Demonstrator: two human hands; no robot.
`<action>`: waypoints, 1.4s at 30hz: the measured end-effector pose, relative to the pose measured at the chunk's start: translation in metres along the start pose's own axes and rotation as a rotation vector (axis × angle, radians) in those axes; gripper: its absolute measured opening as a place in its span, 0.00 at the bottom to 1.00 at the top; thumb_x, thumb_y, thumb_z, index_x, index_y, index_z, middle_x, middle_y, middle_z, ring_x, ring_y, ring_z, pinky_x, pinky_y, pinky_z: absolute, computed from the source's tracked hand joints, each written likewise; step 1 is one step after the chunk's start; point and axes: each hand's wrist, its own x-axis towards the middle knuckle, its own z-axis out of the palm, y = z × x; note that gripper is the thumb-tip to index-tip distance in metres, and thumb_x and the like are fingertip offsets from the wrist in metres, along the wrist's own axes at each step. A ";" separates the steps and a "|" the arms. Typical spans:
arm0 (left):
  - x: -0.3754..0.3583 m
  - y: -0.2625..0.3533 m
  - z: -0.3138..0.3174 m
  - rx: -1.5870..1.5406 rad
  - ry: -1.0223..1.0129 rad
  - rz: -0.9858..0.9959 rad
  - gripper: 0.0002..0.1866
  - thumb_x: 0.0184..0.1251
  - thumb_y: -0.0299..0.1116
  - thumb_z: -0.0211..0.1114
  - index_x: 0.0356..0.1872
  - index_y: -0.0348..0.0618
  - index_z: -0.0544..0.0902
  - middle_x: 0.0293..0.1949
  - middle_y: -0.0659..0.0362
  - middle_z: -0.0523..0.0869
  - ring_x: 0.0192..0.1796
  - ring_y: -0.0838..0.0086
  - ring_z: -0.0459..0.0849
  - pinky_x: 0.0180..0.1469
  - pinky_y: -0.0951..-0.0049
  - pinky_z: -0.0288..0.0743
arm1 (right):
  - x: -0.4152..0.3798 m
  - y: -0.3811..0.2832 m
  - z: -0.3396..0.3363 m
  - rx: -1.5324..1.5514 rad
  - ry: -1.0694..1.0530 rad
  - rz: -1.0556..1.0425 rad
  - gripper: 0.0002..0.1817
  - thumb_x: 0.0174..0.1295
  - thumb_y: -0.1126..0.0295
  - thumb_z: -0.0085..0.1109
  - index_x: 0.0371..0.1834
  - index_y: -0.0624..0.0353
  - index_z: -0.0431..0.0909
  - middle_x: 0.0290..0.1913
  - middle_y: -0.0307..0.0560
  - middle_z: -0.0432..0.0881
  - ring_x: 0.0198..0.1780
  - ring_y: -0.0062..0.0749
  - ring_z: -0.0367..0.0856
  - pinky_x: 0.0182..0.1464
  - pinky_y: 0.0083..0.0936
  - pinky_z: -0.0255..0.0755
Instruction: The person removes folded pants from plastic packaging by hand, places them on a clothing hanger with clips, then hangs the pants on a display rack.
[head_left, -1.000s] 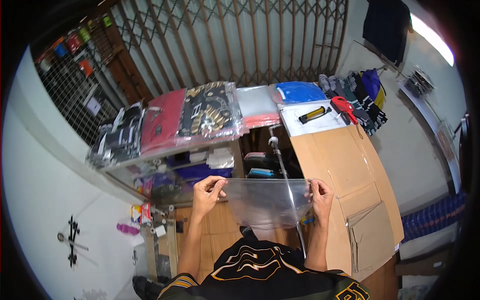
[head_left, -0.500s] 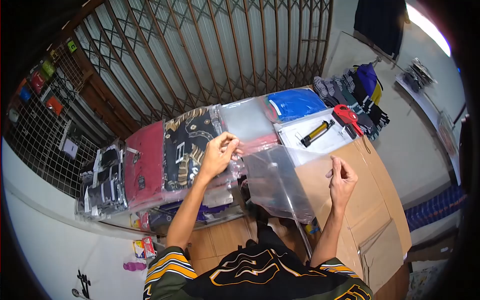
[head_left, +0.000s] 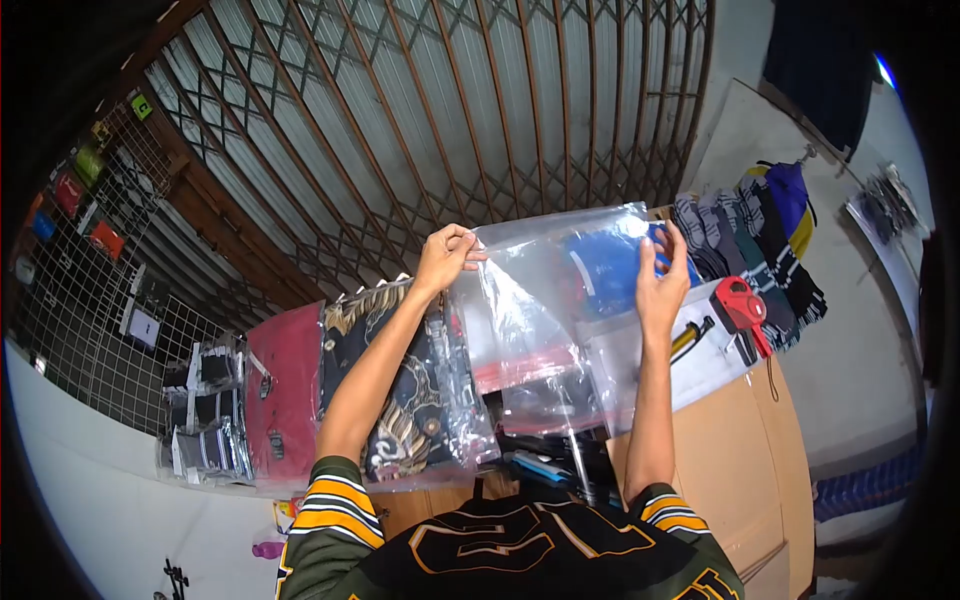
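A large clear plastic bag is spread upright between my two hands, shiny and see-through. My left hand pinches its upper left corner. At the bag's right edge, just under the upper right corner, my right hand grips it with thumb and curled fingers. Through the film show a blue packed item and a pale stack of plastic on the table behind. Below the left forearm lies a bagged black patterned garment, partly hidden by that arm.
Left of it are a bagged red garment and packed dark striped items. To the right lie a red tape dispenser, a black-and-yellow tool, brown cardboard and stacked socks. A folding metal gate stands behind.
Both hands have moved up and forward, lifting the clear plastic bag from low in front of me to over the table's back part. The view has shifted slightly.
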 end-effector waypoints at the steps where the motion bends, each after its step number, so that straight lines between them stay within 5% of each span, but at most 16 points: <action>1: 0.014 -0.010 -0.002 -0.010 0.026 -0.028 0.11 0.78 0.34 0.56 0.46 0.34 0.76 0.41 0.50 0.86 0.42 0.65 0.90 0.39 0.73 0.85 | -0.003 -0.008 0.004 -0.025 -0.042 0.015 0.24 0.65 0.69 0.61 0.63 0.65 0.73 0.53 0.59 0.82 0.53 0.45 0.82 0.55 0.34 0.73; 6: 0.082 -0.068 -0.019 0.020 0.084 -0.172 0.10 0.77 0.31 0.56 0.45 0.32 0.76 0.41 0.48 0.86 0.41 0.62 0.90 0.38 0.70 0.87 | -0.073 0.034 0.044 -0.096 -0.335 -0.041 0.24 0.63 0.70 0.61 0.62 0.67 0.73 0.59 0.61 0.78 0.61 0.54 0.74 0.66 0.41 0.65; 13: 0.131 -0.122 -0.041 0.388 0.189 -0.334 0.08 0.69 0.29 0.61 0.35 0.33 0.82 0.35 0.49 0.89 0.29 0.72 0.89 0.31 0.72 0.84 | -0.188 0.082 0.077 -0.145 -0.649 -0.008 0.28 0.60 0.69 0.62 0.65 0.59 0.70 0.67 0.66 0.68 0.71 0.68 0.60 0.73 0.55 0.52; 18: 0.142 -0.176 -0.069 0.878 0.348 -0.340 0.12 0.62 0.35 0.64 0.31 0.33 0.82 0.40 0.42 0.88 0.46 0.55 0.89 0.49 0.57 0.81 | -0.211 0.091 0.086 -0.150 -0.867 0.090 0.29 0.58 0.69 0.63 0.65 0.55 0.70 0.69 0.63 0.67 0.72 0.66 0.59 0.72 0.66 0.47; 19: 0.134 -0.163 -0.062 0.894 0.319 -0.392 0.15 0.62 0.37 0.63 0.40 0.32 0.80 0.47 0.37 0.85 0.55 0.46 0.83 0.56 0.51 0.76 | -0.217 0.097 0.090 -0.099 -0.909 0.115 0.29 0.58 0.70 0.63 0.65 0.55 0.70 0.68 0.61 0.69 0.72 0.63 0.61 0.72 0.67 0.46; 22: 0.114 -0.137 -0.030 1.081 0.314 -0.267 0.22 0.63 0.39 0.64 0.51 0.31 0.75 0.52 0.35 0.81 0.55 0.44 0.82 0.57 0.51 0.76 | -0.218 0.112 0.096 0.005 -0.960 0.189 0.28 0.58 0.71 0.63 0.64 0.56 0.71 0.65 0.59 0.73 0.69 0.57 0.67 0.71 0.64 0.50; 23: 0.106 -0.128 -0.021 1.128 0.180 -0.234 0.27 0.65 0.40 0.63 0.58 0.30 0.68 0.56 0.33 0.77 0.57 0.41 0.79 0.58 0.51 0.76 | -0.218 0.115 0.097 0.059 -0.975 0.240 0.27 0.59 0.72 0.62 0.64 0.56 0.72 0.63 0.59 0.76 0.68 0.54 0.70 0.71 0.61 0.54; 25: 0.085 -0.116 0.004 1.211 -0.033 -0.021 0.24 0.65 0.38 0.61 0.55 0.29 0.71 0.53 0.33 0.79 0.54 0.42 0.81 0.56 0.51 0.77 | -0.219 0.126 0.101 0.170 -0.905 0.297 0.26 0.58 0.74 0.62 0.62 0.56 0.73 0.60 0.59 0.78 0.64 0.54 0.74 0.69 0.54 0.59; 28: 0.040 -0.121 0.041 1.200 -0.527 -0.060 0.19 0.65 0.36 0.58 0.47 0.28 0.80 0.44 0.35 0.85 0.49 0.44 0.85 0.53 0.52 0.79 | -0.213 0.130 0.101 0.216 -0.810 0.343 0.23 0.58 0.77 0.60 0.60 0.58 0.75 0.56 0.59 0.81 0.59 0.55 0.79 0.66 0.42 0.67; 29: 0.021 -0.101 0.061 1.191 -0.771 -0.397 0.24 0.69 0.43 0.59 0.51 0.28 0.77 0.50 0.37 0.83 0.53 0.44 0.82 0.58 0.52 0.75 | -0.210 0.129 0.100 0.155 -0.783 0.330 0.23 0.58 0.78 0.59 0.59 0.58 0.75 0.54 0.59 0.82 0.57 0.56 0.80 0.63 0.36 0.70; 32: -0.040 -0.087 0.083 1.206 -1.151 -0.461 0.35 0.69 0.53 0.59 0.57 0.23 0.73 0.51 0.37 0.84 0.54 0.46 0.83 0.59 0.55 0.75 | -0.208 0.130 0.098 0.070 -0.669 0.198 0.24 0.59 0.78 0.57 0.61 0.59 0.74 0.59 0.59 0.79 0.64 0.55 0.75 0.68 0.44 0.64; 36: -0.076 -0.121 0.089 1.278 -1.318 -0.416 0.44 0.67 0.58 0.59 0.66 0.22 0.66 0.53 0.36 0.82 0.57 0.47 0.81 0.61 0.56 0.74 | -0.210 0.129 0.099 -0.170 -0.645 0.076 0.27 0.59 0.77 0.58 0.65 0.58 0.71 0.66 0.64 0.71 0.71 0.64 0.64 0.72 0.53 0.54; 38: -0.070 -0.110 0.093 1.223 -1.303 -0.684 0.49 0.67 0.60 0.59 0.71 0.23 0.56 0.58 0.33 0.78 0.62 0.47 0.78 0.64 0.58 0.71 | -0.214 0.145 0.108 -0.252 -0.668 0.177 0.30 0.58 0.74 0.61 0.67 0.58 0.68 0.71 0.70 0.61 0.73 0.74 0.54 0.73 0.61 0.46; 42: -0.082 -0.113 0.098 1.257 -1.163 -0.542 0.52 0.67 0.61 0.58 0.74 0.24 0.49 0.63 0.28 0.72 0.66 0.43 0.73 0.68 0.57 0.67 | -0.208 0.153 0.120 -0.330 -0.767 0.243 0.33 0.57 0.71 0.62 0.68 0.58 0.66 0.72 0.76 0.57 0.72 0.79 0.51 0.73 0.62 0.47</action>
